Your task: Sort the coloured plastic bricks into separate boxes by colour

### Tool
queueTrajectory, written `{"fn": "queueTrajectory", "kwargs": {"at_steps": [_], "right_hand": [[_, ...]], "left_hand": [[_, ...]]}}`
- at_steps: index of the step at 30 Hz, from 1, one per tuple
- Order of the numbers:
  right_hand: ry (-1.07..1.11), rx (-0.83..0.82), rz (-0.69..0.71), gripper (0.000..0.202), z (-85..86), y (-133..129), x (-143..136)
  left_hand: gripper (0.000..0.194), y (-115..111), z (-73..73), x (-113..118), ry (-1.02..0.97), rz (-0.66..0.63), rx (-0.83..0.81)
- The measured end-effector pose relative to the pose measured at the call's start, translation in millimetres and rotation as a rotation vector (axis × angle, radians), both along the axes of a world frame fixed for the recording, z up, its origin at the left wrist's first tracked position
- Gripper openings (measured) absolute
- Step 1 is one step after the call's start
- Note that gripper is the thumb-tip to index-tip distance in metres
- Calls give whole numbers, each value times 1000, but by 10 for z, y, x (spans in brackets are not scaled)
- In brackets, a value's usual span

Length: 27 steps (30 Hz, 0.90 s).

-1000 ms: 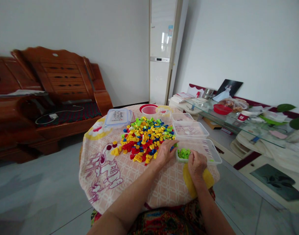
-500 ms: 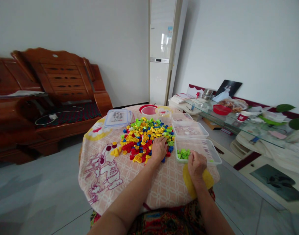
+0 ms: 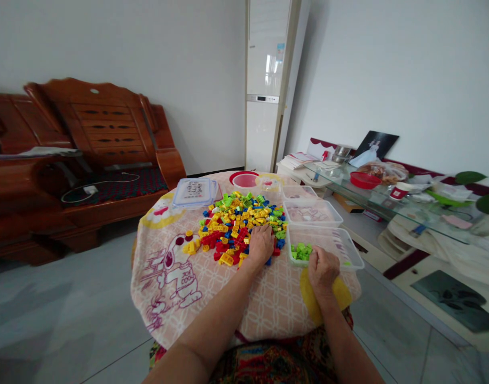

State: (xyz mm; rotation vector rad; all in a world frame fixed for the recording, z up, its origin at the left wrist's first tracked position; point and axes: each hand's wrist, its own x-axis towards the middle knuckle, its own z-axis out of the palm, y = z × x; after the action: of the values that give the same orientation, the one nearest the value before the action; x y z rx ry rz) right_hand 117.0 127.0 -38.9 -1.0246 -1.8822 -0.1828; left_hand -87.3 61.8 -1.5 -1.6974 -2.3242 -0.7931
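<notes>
- The fingertips of the left hand (image 3: 261,245) are hidden behind its own back and knuckles, among the bricks.
- The right hand (image 3: 323,266) covers part of the near wall of the front clear container (image 3: 328,240); both forearms are cut off by the bottom edge.
- Single pieces deep in the brick pile (image 3: 224,229) are too small and crowded to make out.
- The pile is a loose heap of yellow, red, blue and green toy bricks, in the middle of the cloth-covered worktop (image 3: 268,304), left of the containers.
- Green bricks (image 3: 301,252) lie gathered at the left end of the front container.
- The left hand rests palm down on the pile's right side; whether it grips a brick, I cannot tell.
- The right hand is curled narrow at the container's near rim; what its fingers hold cannot be seen.
</notes>
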Motion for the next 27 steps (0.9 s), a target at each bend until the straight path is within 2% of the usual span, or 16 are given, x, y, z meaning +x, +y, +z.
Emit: {"fn": "queueTrajectory", "kwargs": {"at_steps": [27], "right_hand": [[-8, 12, 5, 25, 10, -17, -3]], "left_hand": [[23, -97, 108, -18, 38, 114, -107]]}}
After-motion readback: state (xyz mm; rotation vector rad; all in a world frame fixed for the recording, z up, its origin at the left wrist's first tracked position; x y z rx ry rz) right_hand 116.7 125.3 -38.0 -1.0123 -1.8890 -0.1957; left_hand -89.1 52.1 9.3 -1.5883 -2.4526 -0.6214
